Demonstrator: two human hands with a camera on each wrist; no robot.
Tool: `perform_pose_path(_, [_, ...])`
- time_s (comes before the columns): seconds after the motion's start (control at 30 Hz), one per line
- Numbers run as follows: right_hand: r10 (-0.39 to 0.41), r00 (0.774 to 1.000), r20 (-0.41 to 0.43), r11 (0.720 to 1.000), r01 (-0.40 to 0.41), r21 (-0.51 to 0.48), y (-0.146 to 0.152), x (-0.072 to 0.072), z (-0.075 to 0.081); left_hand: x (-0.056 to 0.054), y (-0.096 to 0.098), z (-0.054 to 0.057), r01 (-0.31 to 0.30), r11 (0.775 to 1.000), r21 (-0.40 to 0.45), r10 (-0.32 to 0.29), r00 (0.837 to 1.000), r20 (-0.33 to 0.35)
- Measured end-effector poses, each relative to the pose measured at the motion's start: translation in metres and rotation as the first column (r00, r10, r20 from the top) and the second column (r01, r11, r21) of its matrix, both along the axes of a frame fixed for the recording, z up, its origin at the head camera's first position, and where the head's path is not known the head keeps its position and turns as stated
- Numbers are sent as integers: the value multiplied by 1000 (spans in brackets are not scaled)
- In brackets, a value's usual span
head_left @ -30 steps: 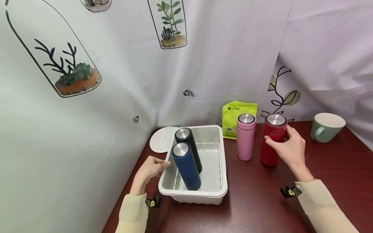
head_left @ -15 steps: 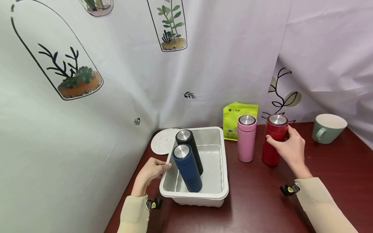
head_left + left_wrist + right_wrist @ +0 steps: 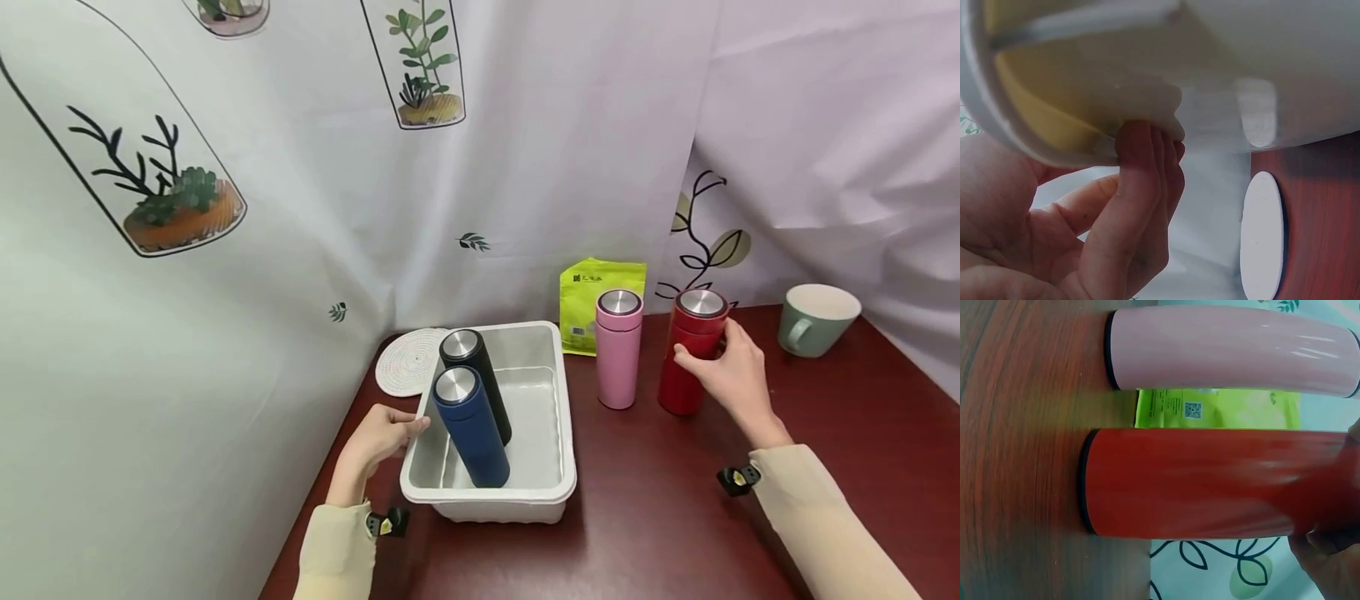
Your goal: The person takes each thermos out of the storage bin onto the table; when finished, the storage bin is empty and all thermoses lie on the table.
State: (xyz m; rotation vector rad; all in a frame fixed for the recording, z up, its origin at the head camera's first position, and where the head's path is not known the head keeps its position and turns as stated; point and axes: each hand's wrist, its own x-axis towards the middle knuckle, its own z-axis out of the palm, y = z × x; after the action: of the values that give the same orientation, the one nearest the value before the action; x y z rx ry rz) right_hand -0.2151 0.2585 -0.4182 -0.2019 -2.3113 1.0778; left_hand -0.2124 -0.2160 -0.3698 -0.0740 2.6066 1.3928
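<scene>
My right hand (image 3: 733, 372) grips the upper body of an upright red thermos flask (image 3: 680, 379), thumb on one side and fingers on the other. The right wrist view shows the red flask's black-edged base (image 3: 1088, 482) close over the table. Just left of it a pink thermos flask (image 3: 618, 367) stands upright. My left hand (image 3: 384, 435) pinches the left rim of a pale grey plastic bin (image 3: 551, 492), fingers curled beneath the rim in the left wrist view. Inside the bin a blue thermos flask (image 3: 476, 437) and a black one (image 3: 489, 379) stand close together.
A bright green pouch (image 3: 581, 308) stands behind the pink flask, against the curtain. At the back right is a green mug (image 3: 813, 329). A round white woven mat (image 3: 401, 364) lies behind the bin's left side. The table (image 3: 645, 533) is dark red wood.
The head view has shifted slightly. The red flask's base has moved a little up the picture relative to the pink flask, with my right hand around it. My left hand stays at the bin's rim.
</scene>
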Motion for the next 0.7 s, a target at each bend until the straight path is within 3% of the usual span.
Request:
perform_pose_path(0.37, [34, 996, 82, 996, -27, -86, -1, 6, 10, 3, 2, 1, 5, 1000, 12, -5, 1000, -9])
perform_pose_path(0.7, [-33, 997, -75, 992, 24, -124, -4, 17, 22, 4, 2, 2, -13, 1000, -2, 13, 1000, -4])
